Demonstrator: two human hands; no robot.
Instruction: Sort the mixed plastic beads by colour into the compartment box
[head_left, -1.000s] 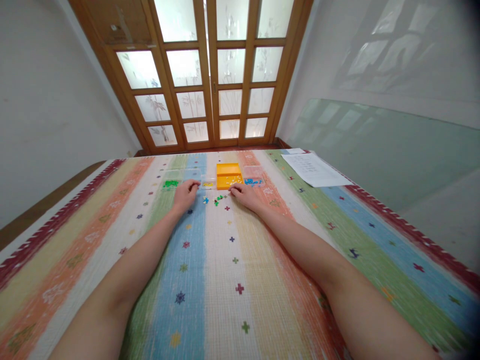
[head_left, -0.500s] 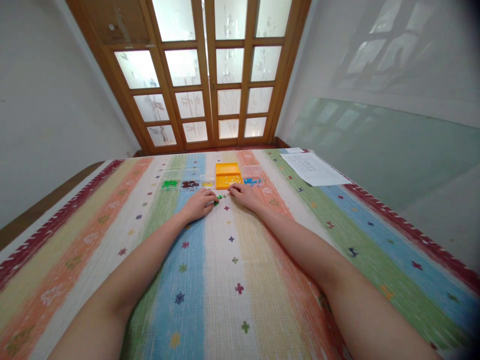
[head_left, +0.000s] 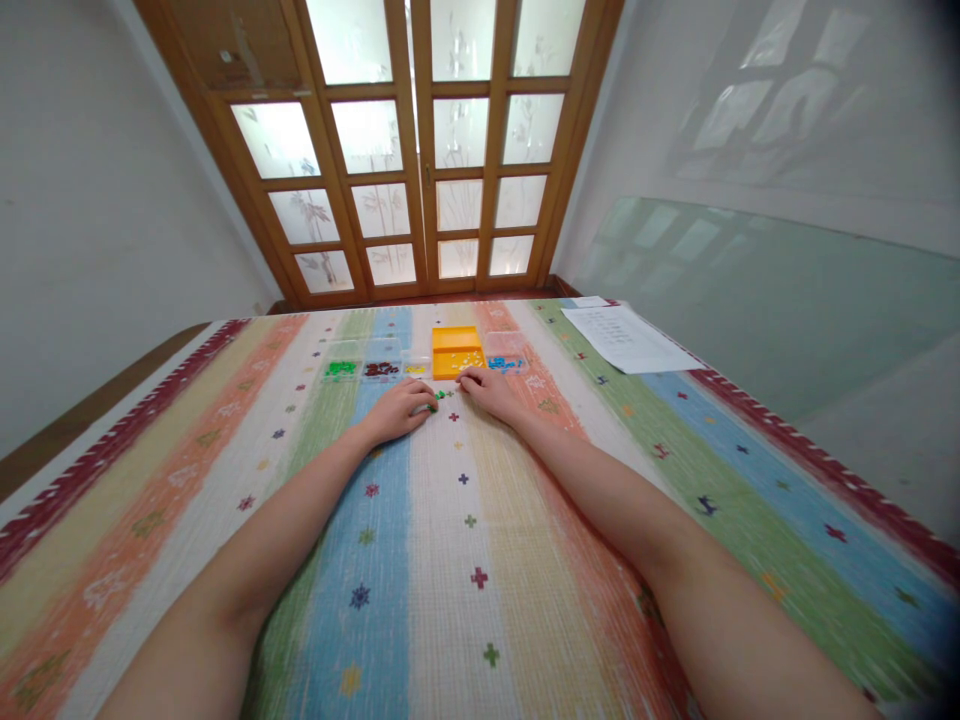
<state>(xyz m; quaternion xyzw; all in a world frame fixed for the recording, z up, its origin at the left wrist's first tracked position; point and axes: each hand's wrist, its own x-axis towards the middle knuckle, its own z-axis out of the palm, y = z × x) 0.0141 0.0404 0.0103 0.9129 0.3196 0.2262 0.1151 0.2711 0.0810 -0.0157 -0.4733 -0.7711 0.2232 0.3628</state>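
Observation:
My left hand (head_left: 403, 408) rests on the striped cloth with its fingers curled at some small green pieces (head_left: 440, 395); whether it grips one is too small to tell. Just in front of the yellow box (head_left: 454, 338), my right hand (head_left: 486, 390) has its fingers pressed together, and anything between them is too small to make out. White pieces lie in the front part of the open yellow box. To its left are clear boxes with green pieces (head_left: 342, 369), dark red pieces (head_left: 382, 369) and yellow pieces (head_left: 415, 369). Blue pieces (head_left: 505, 364) are in a clear box to its right.
A striped, patterned tablecloth (head_left: 442, 600) covers the table. Printed paper sheets (head_left: 626, 338) lie at the far right. Beyond the table's far edge stands a wooden door with glass panes (head_left: 420, 170). A glass panel (head_left: 750, 290) leans along the right wall.

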